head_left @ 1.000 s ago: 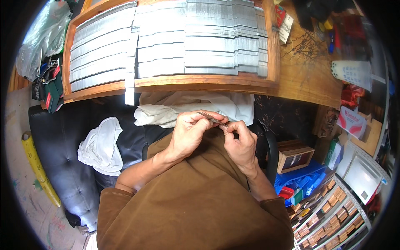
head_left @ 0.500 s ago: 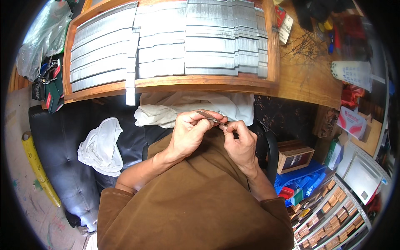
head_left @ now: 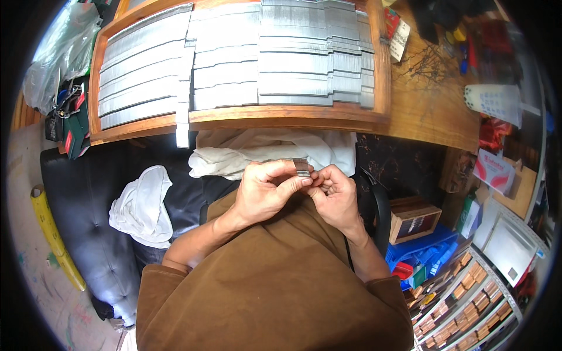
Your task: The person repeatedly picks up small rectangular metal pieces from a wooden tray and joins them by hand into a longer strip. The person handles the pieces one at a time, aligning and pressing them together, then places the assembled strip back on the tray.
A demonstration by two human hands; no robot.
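Note:
My left hand (head_left: 261, 190) is closed in front of my chest, thumb and fingers pinching a small stack of thin metal plates (head_left: 301, 166). The stack is grey and brownish, with its edges showing as fine lines. Pressed up against its right end are the closed fingertips of my right hand (head_left: 336, 196); the exact hold there is partly hidden. Beyond my hands lies a wooden tray (head_left: 246, 117) filled with rows of overlapping silver metal plates (head_left: 225, 70). One strip of plates (head_left: 183, 111) hangs over the tray's front edge.
A white cloth (head_left: 219, 159) is bunched under the table edge, and another white cloth (head_left: 142, 206) lies on the black padded seat (head_left: 76, 193). At right stand a plastic cup (head_left: 493, 100), a wooden box (head_left: 414, 219), blue bins (head_left: 424, 251) and a rack of wooden pieces (head_left: 468, 298).
The metal stack in my left hand has been turned so its layered face shows. My right fingers have shifted slightly left and stay against it.

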